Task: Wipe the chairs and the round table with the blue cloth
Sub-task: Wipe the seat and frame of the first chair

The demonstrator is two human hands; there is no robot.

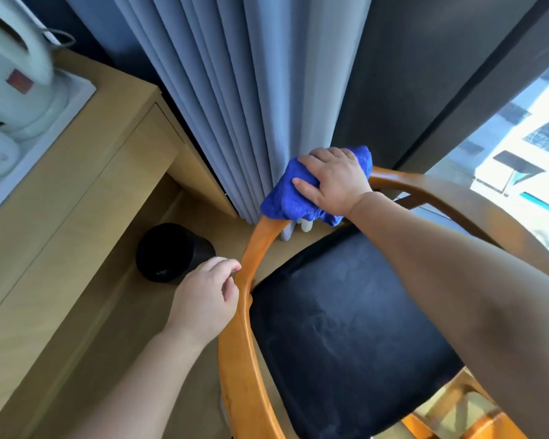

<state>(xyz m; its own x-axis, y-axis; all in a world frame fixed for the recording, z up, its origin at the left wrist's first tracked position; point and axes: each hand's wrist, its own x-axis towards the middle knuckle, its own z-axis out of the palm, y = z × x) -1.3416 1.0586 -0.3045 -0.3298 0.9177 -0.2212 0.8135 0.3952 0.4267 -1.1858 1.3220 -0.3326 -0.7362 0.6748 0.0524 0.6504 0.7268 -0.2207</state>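
Standing at far left, a white kettle (16,74) rests on the wooden counter (86,172), with a black bin (171,251) on the floor below. The left hand (206,299) curls its fingers (227,267) onto the chair (254,248) rail. Grey curtain (235,90) hangs behind. The blue cloth (286,198) drapes the rail's top, clamped under the right hand (333,182); a window (520,153) lies rightward.

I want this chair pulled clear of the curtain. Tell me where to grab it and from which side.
Grip the curved wooden rail beside the seat, coming from above and outside, as the left hand does. It is a narrow band, easy to wrap; the black seat is broad, flat and offers no edge.
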